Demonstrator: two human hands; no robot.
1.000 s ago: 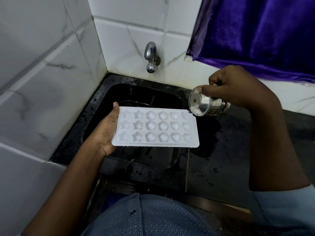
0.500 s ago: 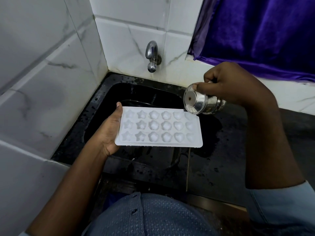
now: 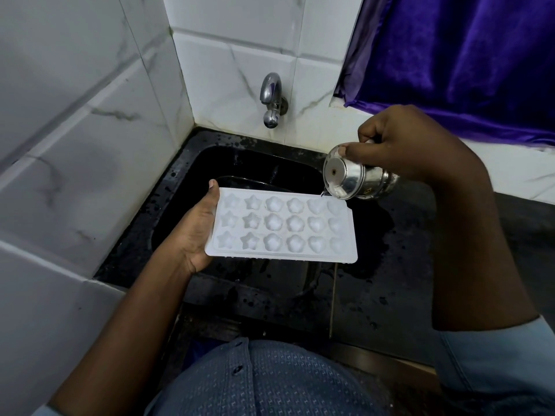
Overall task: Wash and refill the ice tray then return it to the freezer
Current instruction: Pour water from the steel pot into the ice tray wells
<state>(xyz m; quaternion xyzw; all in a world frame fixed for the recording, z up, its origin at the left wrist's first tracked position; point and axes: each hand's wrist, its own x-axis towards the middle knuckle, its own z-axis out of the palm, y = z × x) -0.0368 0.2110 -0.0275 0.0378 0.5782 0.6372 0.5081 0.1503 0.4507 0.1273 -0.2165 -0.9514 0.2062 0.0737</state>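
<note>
The white ice tray — three rows of six star, flower and heart moulds — is held almost level over the black sink. The left hand grips its left end, thumb on the rim and fingers underneath. The right hand curls round a steel cup tipped on its side — a thin trickle of water meets the tray's far right corner.

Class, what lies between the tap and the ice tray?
Between tap and ice tray: only the wet rim and dark basin of the black sink, head view.
</note>
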